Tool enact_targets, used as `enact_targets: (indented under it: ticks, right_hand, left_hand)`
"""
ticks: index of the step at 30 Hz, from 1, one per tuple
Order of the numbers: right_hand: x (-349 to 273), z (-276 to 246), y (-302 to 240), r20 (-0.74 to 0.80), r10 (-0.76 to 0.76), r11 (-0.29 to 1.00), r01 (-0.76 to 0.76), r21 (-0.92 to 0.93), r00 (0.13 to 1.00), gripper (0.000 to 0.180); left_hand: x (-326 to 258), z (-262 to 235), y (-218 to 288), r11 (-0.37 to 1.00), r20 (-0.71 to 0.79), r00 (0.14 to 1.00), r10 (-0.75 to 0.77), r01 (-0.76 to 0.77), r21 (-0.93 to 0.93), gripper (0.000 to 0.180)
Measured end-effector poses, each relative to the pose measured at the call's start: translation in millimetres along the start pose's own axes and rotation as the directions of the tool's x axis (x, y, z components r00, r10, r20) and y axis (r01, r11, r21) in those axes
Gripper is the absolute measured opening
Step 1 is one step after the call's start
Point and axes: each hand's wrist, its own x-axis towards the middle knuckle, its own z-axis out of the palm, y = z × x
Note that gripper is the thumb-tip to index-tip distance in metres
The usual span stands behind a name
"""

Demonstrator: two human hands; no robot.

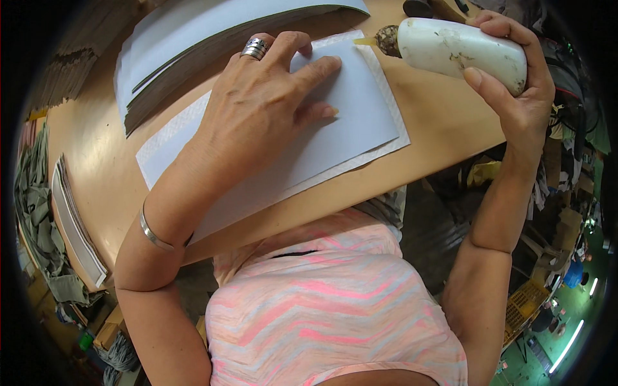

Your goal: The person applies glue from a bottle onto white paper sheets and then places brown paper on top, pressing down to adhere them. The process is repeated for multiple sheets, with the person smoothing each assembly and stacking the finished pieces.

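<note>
My left hand (270, 96) rests palm down on a pale bluish-white sheet (360, 109), its fingers spread and partly curled. Beneath that sheet lies a slightly larger, textured white sheet (396, 122), showing along the edges. Up at the right, my right hand (515, 83) is wrapped round a white squeeze bottle (444, 48), which is held on its side above the table. The bottle's crusted dark neck and yellowish nozzle (365, 42) point left, over the sheets' upper right corner. Brown smears mark the bottle.
A stack of white-topped, dark-edged sheets (187, 45) lies at the far side of the wooden table (444, 128). Layered strips (74, 219) sit at its left edge beside green cloth (38, 212). Dark tools (418, 8) lie at the back. A yellow crate (524, 305) stands lower right.
</note>
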Motion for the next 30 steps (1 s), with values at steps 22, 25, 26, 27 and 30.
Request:
enact_targets:
  ticks: [22, 25, 26, 27, 30]
  right_hand:
    - [-17, -6, -7, 0.010, 0.042, 0.999, -0.042, 0.028, 0.999, 0.039]
    - [-17, -2, -11, -0.034, 0.092, 0.996, -0.091, 0.016, 0.995, 0.039]
    - [-16, 1, -13, -0.058, 0.118, 0.993, -0.118, 0.003, 0.991, 0.039]
    - [-15, 3, -11, -0.056, 0.111, 0.994, -0.110, 0.017, 0.992, 0.039]
    - [-14, 6, -4, -0.056, 0.092, 0.995, -0.090, 0.048, 0.994, 0.040]
  left_hand:
    - [0, -2, 0, 1.000, -0.002, 1.000, -0.012, 0.012, -0.019, 0.039]
    - [2, -1, 1, 1.000, -0.003, 1.000, -0.005, 0.004, -0.018, 0.039]
    - [2, -1, 0, 1.000, -0.006, 1.000, 0.002, -0.002, -0.007, 0.037]
    - [1, -1, -1, 1.000, -0.008, 1.000, 0.009, -0.009, 0.004, 0.035]
    - [2, -2, -1, 1.000, -0.002, 1.000, 0.021, -0.021, 0.014, 0.034]
